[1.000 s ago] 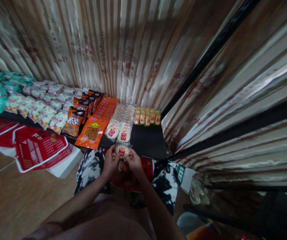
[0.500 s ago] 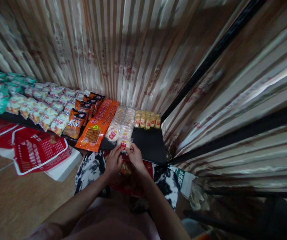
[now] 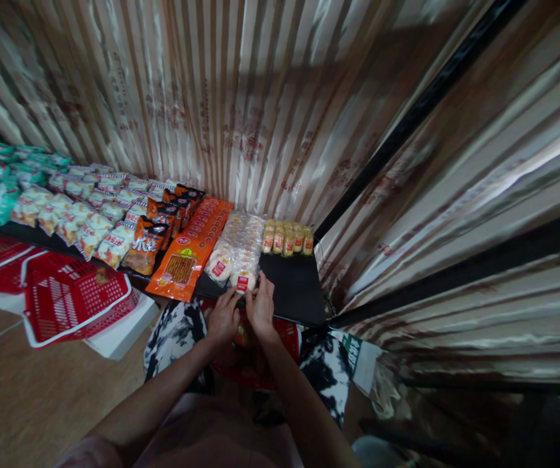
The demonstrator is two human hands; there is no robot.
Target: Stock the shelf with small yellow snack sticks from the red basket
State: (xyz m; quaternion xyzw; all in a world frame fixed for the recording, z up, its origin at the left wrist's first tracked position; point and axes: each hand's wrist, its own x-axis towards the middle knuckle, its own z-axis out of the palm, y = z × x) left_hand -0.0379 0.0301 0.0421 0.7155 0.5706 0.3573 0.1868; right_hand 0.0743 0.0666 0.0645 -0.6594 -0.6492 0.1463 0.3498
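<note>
Down at the front edge of the black shelf (image 3: 289, 286), both hands meet on one small clear packet with a red label (image 3: 244, 281). From the head camera, the left hand (image 3: 223, 320) has its fingers curled, the tips pinching the packet's near left corner. The right hand (image 3: 261, 305) sits just beside it, fingers bent over the packet's right edge and touching it; whether the thumb grips underneath cannot be told. The packet lies at the near end of a row of like packets (image 3: 240, 244) running back toward the striped curtain (image 3: 240, 110). Just left of that row lies a line of orange packs (image 3: 196, 240), then dark orange bags (image 3: 155, 227). Small yellow packs (image 3: 287, 237) stand at the back of the shelf. A red basket (image 3: 72, 296) rests lower left, and another red basket (image 3: 284, 335) sits below the hands, between patterned knees (image 3: 175, 331).
</note>
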